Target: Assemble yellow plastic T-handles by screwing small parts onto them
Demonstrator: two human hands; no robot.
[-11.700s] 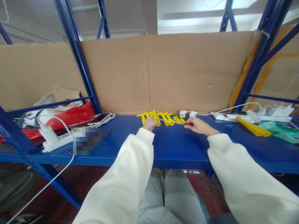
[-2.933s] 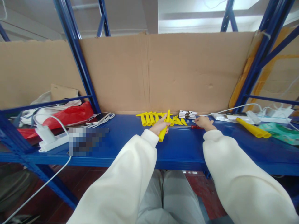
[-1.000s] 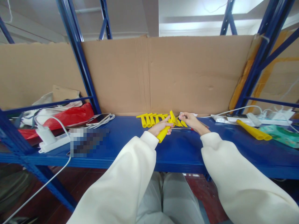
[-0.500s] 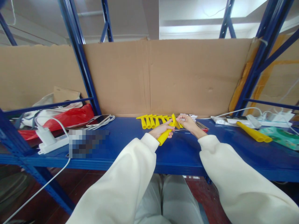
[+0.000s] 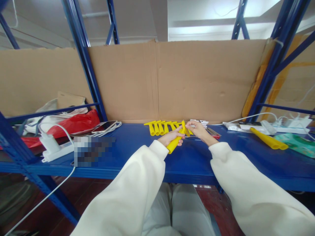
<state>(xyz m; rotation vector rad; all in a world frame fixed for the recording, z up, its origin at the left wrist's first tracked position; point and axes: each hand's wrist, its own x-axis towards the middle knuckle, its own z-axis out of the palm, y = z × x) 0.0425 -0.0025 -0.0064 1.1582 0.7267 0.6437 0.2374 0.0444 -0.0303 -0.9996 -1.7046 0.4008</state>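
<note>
Cardboard panel (image 5: 209,78), blue rack posts (image 5: 86,62), red floor (image 5: 211,200), bright ceiling (image 5: 209,13)

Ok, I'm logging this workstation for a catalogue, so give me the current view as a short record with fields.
Left hand: grips a yellow piece by its tube
Right hand: fingertips at the head of that piece; anything pinched there is too small to tell
Back row: yellow T-shaped pieces side by side
Near right wrist: red-handled tool, partly hidden
Right side: two yellow tubes beside a green packet
Left side: red bag
Surface: blue shelf
Backdrop: cardboard
</note>
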